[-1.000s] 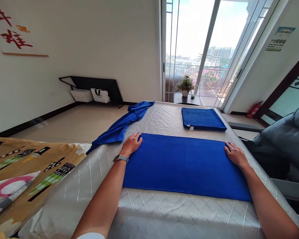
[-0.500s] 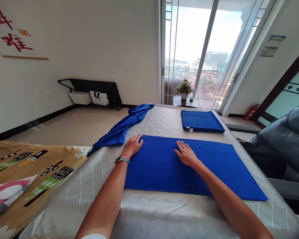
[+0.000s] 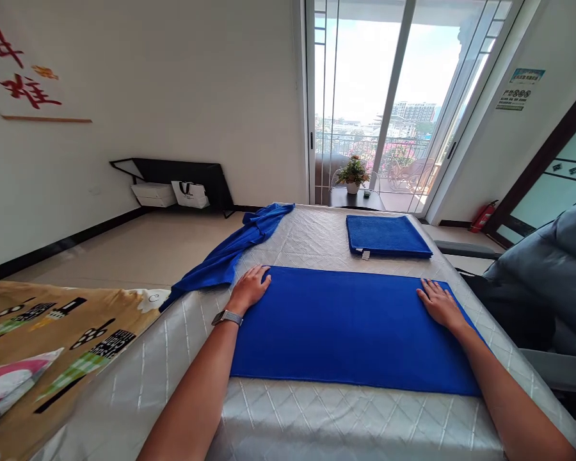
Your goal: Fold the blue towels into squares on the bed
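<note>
A blue towel (image 3: 336, 326), folded into a long flat rectangle, lies in front of me on the silvery quilted mattress (image 3: 345, 416). My left hand (image 3: 250, 287) rests open at the towel's far left corner. Near the far right corner lies my right hand (image 3: 440, 303), flat, fingers apart. Beyond the towel sits a smaller folded blue towel (image 3: 388, 235) with a white label on its front edge. A crumpled blue cloth (image 3: 240, 246) is spread along the mattress's left edge, close to my left hand.
A tan patterned cover (image 3: 72, 358) lies low on the left. Dark grey padded furniture (image 3: 547, 269) stands along the right side. Behind the mattress are a small table with a potted plant (image 3: 353, 174) and sliding glass doors. A black shelf (image 3: 182, 182) stands by the wall.
My right hand has slid rightward across the towel, from its middle to near its right end. My left hand stays at the left corner. The view has shifted slightly.
</note>
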The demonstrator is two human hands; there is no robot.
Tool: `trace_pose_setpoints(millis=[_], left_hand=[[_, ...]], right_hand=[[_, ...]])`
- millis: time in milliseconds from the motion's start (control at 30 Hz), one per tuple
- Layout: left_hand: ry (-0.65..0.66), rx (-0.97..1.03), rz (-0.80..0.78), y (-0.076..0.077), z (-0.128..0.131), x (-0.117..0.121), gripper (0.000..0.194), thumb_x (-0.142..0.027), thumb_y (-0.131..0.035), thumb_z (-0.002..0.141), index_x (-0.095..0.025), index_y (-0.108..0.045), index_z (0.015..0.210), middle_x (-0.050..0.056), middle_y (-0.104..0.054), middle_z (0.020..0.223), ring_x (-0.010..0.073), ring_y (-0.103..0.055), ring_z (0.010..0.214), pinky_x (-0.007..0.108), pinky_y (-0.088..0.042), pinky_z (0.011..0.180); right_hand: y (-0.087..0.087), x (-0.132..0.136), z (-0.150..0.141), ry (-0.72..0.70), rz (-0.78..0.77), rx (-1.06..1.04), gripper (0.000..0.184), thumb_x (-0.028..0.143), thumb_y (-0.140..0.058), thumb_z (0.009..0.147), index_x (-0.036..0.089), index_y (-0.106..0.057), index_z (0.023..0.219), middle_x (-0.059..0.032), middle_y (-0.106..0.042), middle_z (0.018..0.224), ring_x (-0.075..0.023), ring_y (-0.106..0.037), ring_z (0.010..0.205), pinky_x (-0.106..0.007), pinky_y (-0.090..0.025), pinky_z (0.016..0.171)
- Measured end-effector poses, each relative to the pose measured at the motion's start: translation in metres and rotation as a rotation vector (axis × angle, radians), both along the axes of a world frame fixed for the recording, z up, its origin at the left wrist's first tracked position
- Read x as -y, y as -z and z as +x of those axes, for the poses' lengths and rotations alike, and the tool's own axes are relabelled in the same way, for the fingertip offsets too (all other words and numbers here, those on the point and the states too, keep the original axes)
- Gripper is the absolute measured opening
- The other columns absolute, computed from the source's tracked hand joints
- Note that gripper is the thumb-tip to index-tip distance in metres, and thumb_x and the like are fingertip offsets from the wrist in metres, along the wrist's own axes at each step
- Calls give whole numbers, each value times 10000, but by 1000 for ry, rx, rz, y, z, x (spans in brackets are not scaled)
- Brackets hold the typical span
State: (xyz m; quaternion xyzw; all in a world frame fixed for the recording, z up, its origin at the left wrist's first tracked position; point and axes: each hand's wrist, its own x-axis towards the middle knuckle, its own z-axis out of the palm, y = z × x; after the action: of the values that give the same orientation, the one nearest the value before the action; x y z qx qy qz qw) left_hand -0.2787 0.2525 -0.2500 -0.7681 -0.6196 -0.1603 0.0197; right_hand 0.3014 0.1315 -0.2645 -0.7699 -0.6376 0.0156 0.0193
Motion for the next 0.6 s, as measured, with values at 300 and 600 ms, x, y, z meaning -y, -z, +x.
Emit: trace_pose_setpoints(millis=[300,600], left_hand=[[28,24,-13,-1,-2,-2,517,-415,-359,1015,-163,-571,1413,134,-527,1514,268,-442,1439,426,-316,1220],[20,-2,-29,-3,-1,-1,525,-416,-365,1018,-152,-560,1427,129,-516,1527,261,-434,1447,403,-305,1228]], right_hand=[[15,5,66,149,53,-34,747,536,-156,1024,83,-303,1600,-124,-292,1664,-267,-243,1541,-445,-214,1252],[12,8,63,138,94,-47,735,533,-168,1030,81,-334,1584,-135,-306,1657,-272,-258,1535,-469,-237,1247]])
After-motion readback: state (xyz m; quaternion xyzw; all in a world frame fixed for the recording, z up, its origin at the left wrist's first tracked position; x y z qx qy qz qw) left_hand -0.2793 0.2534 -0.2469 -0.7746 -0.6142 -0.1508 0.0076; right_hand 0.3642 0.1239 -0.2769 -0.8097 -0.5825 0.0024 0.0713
